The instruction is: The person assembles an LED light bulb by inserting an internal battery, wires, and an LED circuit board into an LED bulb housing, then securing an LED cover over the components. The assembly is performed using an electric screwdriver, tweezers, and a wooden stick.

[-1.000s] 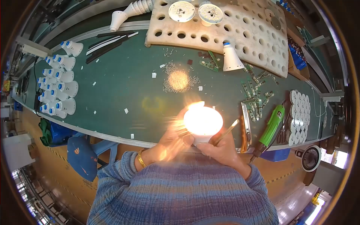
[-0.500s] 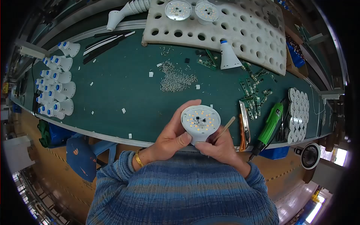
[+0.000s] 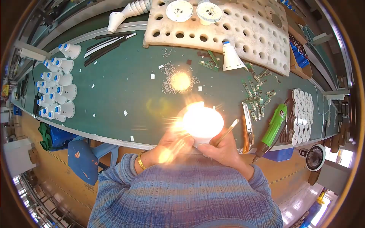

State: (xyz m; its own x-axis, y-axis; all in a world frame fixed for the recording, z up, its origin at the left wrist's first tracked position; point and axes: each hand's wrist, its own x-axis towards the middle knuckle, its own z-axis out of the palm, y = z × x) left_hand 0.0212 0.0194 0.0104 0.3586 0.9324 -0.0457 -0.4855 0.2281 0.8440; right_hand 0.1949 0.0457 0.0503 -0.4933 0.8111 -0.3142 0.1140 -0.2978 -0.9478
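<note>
An LED bulb (image 3: 202, 123) without its cover glows bright white-yellow in front of my body, its face turned up toward me. My left hand (image 3: 170, 145) is closed around its left side, partly washed out by glare. Around the lower right of the housing closes my right hand (image 3: 223, 151), its thumb near the base. A thin pale stick (image 3: 230, 128) pokes up from between the right-hand fingers. The bulb's base end is hidden by my hands.
Screws (image 3: 169, 86) lie heaped mid-table, near small circuit boards (image 3: 255, 93). A box cutter (image 3: 248, 123) and green electric screwdriver (image 3: 274, 124) lie right, beside stacked white discs (image 3: 302, 114). Bulb housings (image 3: 64, 92) stand left. A holed white board (image 3: 243, 32) lies at the back.
The bulb has lit up; its LED board, visible before, is lost in glare, and the scene looks brighter. Both hands keep nearly the same place and grip.
</note>
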